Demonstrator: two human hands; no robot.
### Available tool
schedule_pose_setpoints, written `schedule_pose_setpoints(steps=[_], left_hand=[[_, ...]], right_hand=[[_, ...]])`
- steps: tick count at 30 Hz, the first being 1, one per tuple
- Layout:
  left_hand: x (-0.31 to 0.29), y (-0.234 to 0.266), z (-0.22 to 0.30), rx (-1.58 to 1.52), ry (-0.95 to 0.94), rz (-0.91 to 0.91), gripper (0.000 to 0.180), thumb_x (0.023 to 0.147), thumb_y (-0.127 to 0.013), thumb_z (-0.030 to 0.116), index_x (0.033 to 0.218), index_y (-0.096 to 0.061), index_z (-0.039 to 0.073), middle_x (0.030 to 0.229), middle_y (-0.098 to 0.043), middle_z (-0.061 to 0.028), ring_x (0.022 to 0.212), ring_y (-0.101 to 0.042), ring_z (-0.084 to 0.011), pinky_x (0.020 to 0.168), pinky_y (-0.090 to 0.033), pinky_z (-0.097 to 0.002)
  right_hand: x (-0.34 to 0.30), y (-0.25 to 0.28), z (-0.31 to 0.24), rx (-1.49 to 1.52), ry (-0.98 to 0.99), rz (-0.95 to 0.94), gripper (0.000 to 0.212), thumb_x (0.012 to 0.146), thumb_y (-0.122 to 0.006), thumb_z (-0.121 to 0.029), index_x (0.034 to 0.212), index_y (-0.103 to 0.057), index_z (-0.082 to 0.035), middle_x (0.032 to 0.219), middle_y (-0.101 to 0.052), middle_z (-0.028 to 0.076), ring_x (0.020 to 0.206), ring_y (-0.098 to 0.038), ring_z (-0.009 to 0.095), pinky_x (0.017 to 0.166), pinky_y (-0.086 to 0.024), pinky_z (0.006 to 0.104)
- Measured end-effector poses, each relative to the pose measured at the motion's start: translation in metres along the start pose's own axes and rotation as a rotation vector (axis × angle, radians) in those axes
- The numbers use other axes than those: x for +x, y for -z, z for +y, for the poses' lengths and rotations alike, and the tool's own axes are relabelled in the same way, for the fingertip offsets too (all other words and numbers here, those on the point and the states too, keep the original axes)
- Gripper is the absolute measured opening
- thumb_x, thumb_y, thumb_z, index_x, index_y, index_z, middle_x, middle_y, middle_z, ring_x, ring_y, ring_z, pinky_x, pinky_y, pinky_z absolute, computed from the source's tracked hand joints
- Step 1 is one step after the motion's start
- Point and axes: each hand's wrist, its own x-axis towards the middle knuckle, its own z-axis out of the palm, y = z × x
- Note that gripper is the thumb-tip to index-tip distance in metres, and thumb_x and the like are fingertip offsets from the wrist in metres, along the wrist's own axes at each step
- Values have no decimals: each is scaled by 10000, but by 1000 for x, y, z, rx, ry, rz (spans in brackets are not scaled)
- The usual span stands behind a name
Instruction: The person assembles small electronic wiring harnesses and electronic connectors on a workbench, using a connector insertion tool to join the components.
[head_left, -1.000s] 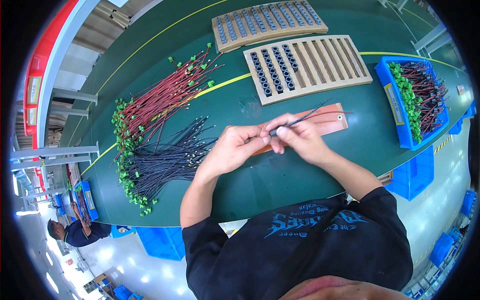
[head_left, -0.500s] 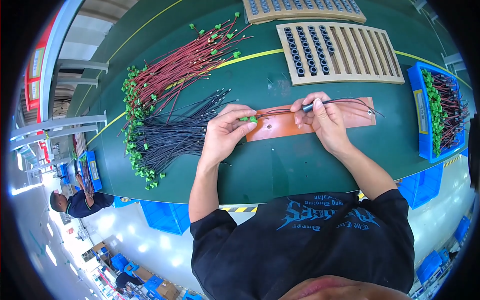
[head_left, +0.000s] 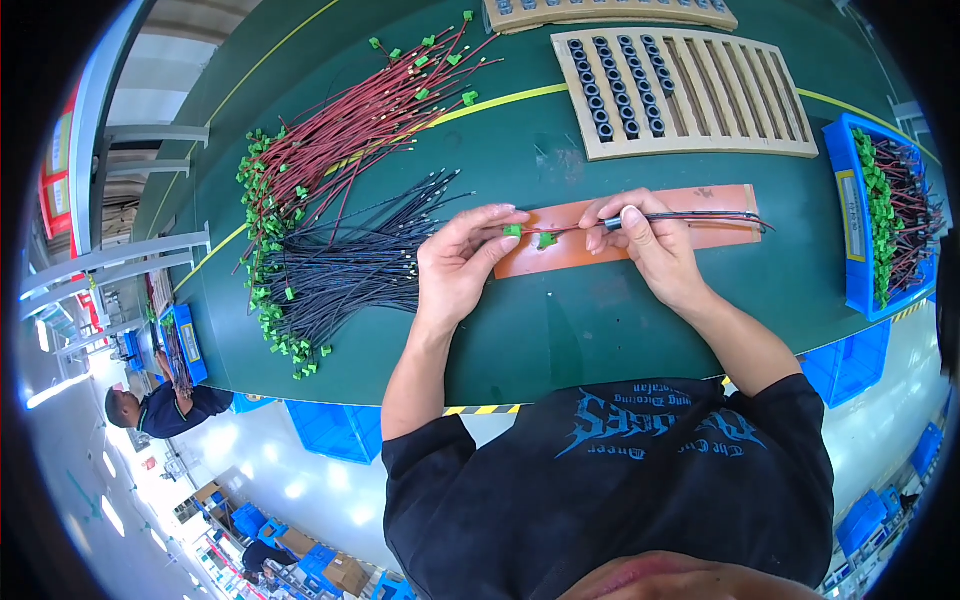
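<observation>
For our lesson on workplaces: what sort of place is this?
Probably a factory assembly workshop: piled red wires, black wires and a slotted tray lie on a green workbench.

Blue lettering (head_left: 655,420) running upside down across black shirt (head_left: 620,500); yellow-edged label (head_left: 852,215) sitting on blue bin (head_left: 843,150), its print looking too small to read.

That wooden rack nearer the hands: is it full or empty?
Partly full: the wooden rack has dark rings along its left side, while its right side holds none.
</observation>
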Motion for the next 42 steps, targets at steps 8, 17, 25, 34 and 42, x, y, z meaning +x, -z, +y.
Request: schedule_pose_setpoints(steps=[8, 17, 25, 34, 42], left_hand=[[1, -10, -9, 281, -179, 57, 449, 886, -703, -101, 1314, -616, 3, 1057, -769, -97, 1054, -718, -183, 962, -543, -333], [2, -12, 0, 501, -270, 69, 450, 861, -712, -102, 1291, -640, 13, 1043, -775, -106, 1009, -741, -188, 867, -590, -308], [6, -14, 9, 731, -385, 56, 411, 808, -786, -13, 1207, -688, 0, 1058, -756, -129, 883, -739, -199, 726, -579, -301], [-22, -23, 13, 393, 26, -119, 311, 870, -786, 17, 1168, -707, -28, 953, -762, -115, 675, -705, -122, 601, -560, -234], [-14, -16, 10, 288, -27, 22, 223, 820, -799, -35, 1037, -754, -12, 989, -740, -113, 852, -723, -162, 705, -586, -266]], right_hand=[[-2, 2, -2, 39, -34, 26, 293, 1118, -442, -254, 1165, -578, 1, 1104, -687, 136, 982, -662, 163, 886, -543, 319], [-4, 2, -13, -686, 128, 4, 223, 1091, -516, -194, 1103, -616, 5, 1075, -700, 100, 912, -682, 165, 783, -562, 294], [-1, -2, -14, -168, -122, 69, 306, 1103, -483, -285, 1119, -599, -1, 1093, -694, 109, 890, -721, 142, 765, -589, 261], [-1, -1, -15, -193, -159, 93, 299, 1109, -458, -256, 1082, -599, 7, 1125, -696, 156, 917, -723, 180, 721, -589, 271], [1, 3, -7, 24, -162, -22, 234, 1094, -496, -217, 1252, -543, -52, 1191, -669, 161, 858, -634, 131, 717, -539, 261]])
